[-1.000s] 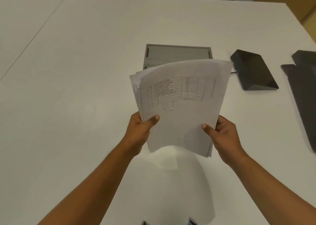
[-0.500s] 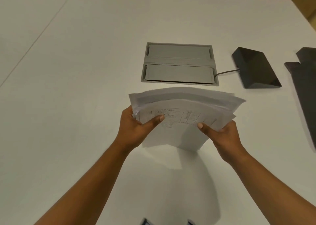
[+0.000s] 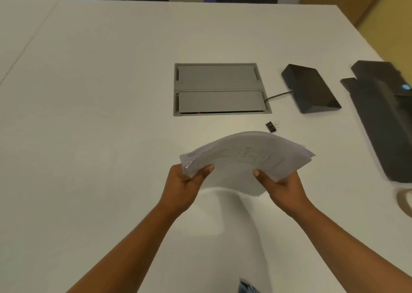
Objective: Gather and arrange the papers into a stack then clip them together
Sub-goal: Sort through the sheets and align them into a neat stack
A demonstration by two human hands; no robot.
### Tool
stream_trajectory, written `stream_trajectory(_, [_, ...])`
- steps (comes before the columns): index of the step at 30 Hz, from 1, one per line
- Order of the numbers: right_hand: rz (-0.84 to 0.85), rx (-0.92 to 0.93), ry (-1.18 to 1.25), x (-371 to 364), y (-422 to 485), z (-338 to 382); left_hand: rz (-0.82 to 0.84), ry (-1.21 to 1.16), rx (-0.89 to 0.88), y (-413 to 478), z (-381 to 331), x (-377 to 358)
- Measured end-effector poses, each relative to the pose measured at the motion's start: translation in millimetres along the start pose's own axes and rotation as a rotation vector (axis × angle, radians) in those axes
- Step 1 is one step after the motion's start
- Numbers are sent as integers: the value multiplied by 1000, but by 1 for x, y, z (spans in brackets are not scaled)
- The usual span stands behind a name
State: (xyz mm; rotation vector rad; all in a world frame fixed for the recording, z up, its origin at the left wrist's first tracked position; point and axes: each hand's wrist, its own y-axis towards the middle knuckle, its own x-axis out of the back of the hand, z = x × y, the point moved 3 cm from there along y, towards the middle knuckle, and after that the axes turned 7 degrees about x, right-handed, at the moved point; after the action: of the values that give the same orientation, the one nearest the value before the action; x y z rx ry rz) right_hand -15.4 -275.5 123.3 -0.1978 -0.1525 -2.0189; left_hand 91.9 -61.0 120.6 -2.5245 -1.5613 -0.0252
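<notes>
The gathering looks done: all the papers (image 3: 245,159) are in one bundle, held over the desk (image 3: 89,114). The left hand (image 3: 182,185) grips the bundle's left side and the right hand (image 3: 283,188) its right side, each with the thumb on top and fingers underneath. The bundle bows upward, and its left corner looks ragged, so I judge the squaring-up unfinished. The clip (image 3: 272,126) lies untouched on the desk just beyond the papers, near the grey cable hatch (image 3: 219,90). Aligning the edges and clipping remain.
</notes>
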Motion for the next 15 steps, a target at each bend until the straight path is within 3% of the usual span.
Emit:
stream_trajectory(7, [15,-50,-52,-5,-3,-16,26,47,0,7,21,-2])
stream_trajectory(12, [29,-32,-125,-9,1,-27,-36,44,87,7,40,-6])
stream_trajectory(15, [49,-29,-114,1,4,-22,-68,-12,40,5,32,-10])
